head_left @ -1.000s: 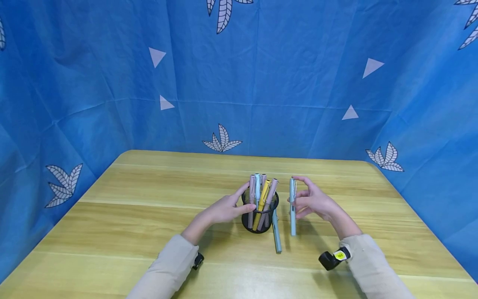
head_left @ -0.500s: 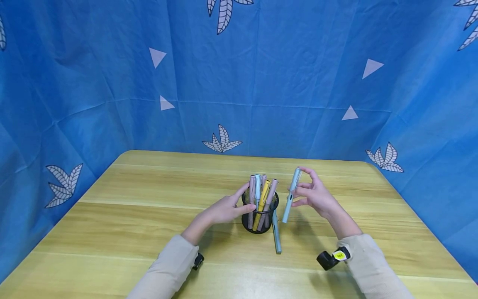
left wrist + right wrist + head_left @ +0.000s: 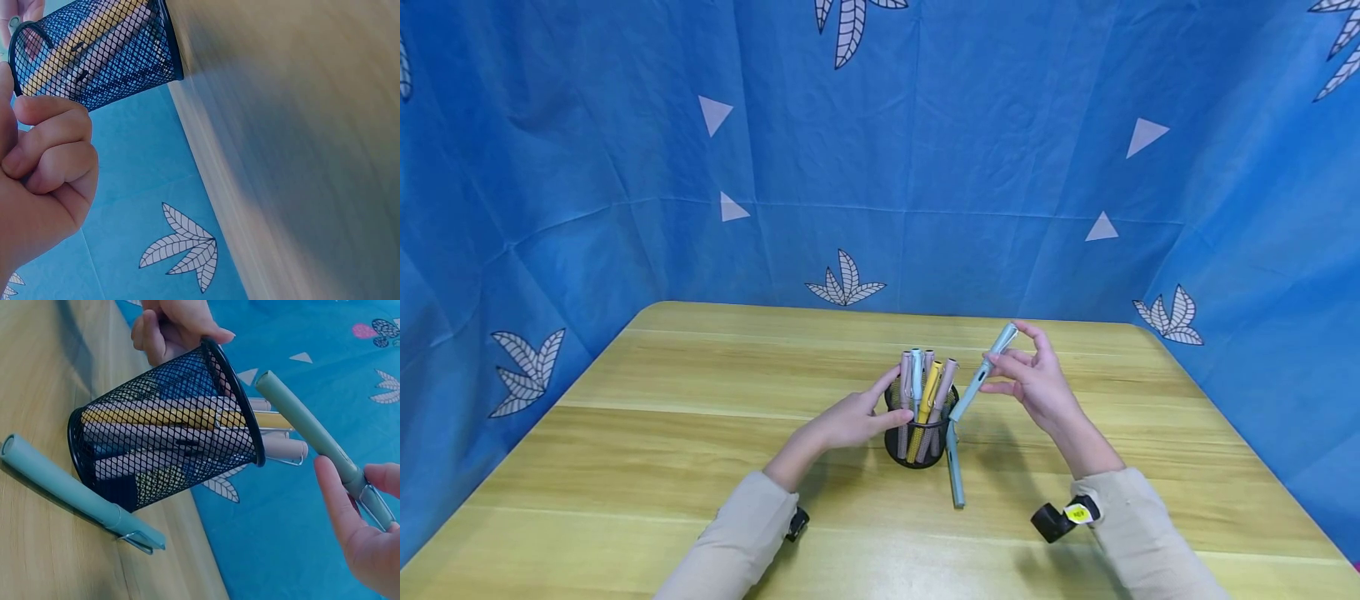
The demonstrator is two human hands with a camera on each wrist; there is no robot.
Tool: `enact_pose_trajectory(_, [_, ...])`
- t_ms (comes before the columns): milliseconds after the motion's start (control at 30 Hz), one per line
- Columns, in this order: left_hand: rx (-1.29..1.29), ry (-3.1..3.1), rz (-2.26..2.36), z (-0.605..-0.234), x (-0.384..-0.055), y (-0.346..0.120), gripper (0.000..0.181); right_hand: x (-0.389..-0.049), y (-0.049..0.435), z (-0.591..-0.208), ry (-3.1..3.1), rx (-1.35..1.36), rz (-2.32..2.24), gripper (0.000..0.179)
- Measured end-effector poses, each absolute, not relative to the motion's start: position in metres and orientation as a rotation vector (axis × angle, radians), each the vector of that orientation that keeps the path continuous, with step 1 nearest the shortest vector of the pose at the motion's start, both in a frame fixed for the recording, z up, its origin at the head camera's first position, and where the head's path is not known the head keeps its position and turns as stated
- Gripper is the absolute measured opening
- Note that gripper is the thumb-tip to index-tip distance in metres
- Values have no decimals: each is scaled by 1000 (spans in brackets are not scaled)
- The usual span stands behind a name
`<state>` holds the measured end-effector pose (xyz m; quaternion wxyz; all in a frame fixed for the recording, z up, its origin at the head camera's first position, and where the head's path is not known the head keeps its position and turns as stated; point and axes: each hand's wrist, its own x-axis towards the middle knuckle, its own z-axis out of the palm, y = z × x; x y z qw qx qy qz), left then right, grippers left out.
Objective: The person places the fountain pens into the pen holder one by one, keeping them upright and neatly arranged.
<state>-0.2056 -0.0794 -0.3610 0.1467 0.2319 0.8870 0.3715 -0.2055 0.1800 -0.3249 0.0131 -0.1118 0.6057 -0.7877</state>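
Note:
A black mesh pen holder point(image 3: 917, 454) stands upright, with several pens in it: mauve, light blue and a yellow pen point(image 3: 928, 396). My left hand point(image 3: 857, 419) holds its rim from the left, thumb at the front and index finger behind; the other fingers are curled in the left wrist view. My right hand point(image 3: 1037, 383) pinches a light blue-green pen point(image 3: 306, 422) by its clip end. That pen slants, its lower tip near the holder's right rim. A second blue-green pen point(image 3: 955, 471) lies on the table against the holder's base.
The wooden table point(image 3: 700, 467) carries the holder near its middle. A blue patterned cloth point(image 3: 925, 150) hangs behind and at both sides. A wrist camera point(image 3: 1054, 522) sits below my right hand.
My right hand has raised its pen, tilted it from upright to a slant and moved the lower tip left to the holder. The left hand and holder have stayed still.

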Motion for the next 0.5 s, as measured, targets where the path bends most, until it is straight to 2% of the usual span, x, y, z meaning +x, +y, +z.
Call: enact_pose_trajectory(500, [672, 2560, 1066, -362, -206, -79, 74, -208, 167, -329, 1965, -413, -2622, 52])
